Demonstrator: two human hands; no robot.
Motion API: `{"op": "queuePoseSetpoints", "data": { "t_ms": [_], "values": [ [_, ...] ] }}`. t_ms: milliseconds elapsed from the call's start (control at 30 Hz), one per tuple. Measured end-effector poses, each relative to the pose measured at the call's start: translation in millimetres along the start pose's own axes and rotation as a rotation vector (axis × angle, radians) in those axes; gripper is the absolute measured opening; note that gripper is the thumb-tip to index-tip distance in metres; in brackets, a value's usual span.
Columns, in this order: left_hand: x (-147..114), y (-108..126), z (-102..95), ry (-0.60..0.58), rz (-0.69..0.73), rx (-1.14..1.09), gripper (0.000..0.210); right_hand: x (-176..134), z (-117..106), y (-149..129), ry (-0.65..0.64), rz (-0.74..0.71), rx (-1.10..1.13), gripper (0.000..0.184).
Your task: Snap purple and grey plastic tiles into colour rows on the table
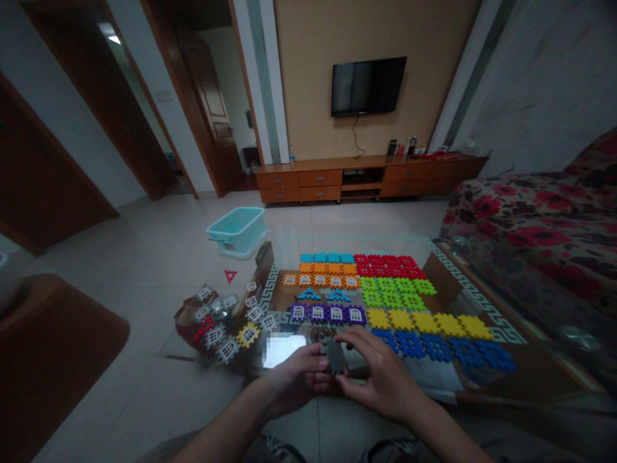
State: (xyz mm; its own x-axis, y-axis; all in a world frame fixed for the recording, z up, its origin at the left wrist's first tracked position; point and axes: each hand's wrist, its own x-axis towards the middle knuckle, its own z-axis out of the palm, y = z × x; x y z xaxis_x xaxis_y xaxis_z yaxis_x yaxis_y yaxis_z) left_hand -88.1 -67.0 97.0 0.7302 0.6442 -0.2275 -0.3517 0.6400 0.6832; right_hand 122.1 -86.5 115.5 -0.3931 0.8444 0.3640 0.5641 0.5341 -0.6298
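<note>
Between my two hands, over the near edge of the glass table, is a dark grey interlocking tile [334, 357]. My left hand [301, 379] pinches its left side, and the fingers of my right hand [373, 373] close on its right edge at top and bottom. Just beyond lie purple window tiles [318, 313] in a row, with two blue roof-shaped pieces [309, 294] behind them. Dark blue tiles [409, 344] and yellow tiles [424, 319] run off to the right of my right hand. A bright white-lit rectangle [286, 352] is beside my left hand.
Loose grey window tiles [228, 348] and a yellow window tile [249, 335] are scattered at the table's left. Orange tiles [321, 268], red tiles [388, 265] and green tiles [393, 299] form rows farther back. A turquoise bin [240, 230] stands beyond the left corner; a flowered sofa [520, 206] is at right.
</note>
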Motion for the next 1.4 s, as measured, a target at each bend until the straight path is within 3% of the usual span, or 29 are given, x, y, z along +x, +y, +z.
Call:
{"op": "queuePoseSetpoints", "data": {
  "t_ms": [433,800,1400],
  "values": [
    [-0.1,-2.1,-2.5,-0.019,0.021,0.017,0.041,1.4,-1.1,-1.8,-0.006,0.022,0.022,0.048],
    [1.0,-1.1,0.1,-0.019,0.051,0.017,0.042,-0.3,-2.2,-0.6,-0.021,0.015,0.036,0.059],
    [-1.0,-2.9,-0.8,-0.037,0.029,-0.007,0.042,3.1,-4.4,1.0,0.007,-0.044,0.035,0.052]
  ]
}}
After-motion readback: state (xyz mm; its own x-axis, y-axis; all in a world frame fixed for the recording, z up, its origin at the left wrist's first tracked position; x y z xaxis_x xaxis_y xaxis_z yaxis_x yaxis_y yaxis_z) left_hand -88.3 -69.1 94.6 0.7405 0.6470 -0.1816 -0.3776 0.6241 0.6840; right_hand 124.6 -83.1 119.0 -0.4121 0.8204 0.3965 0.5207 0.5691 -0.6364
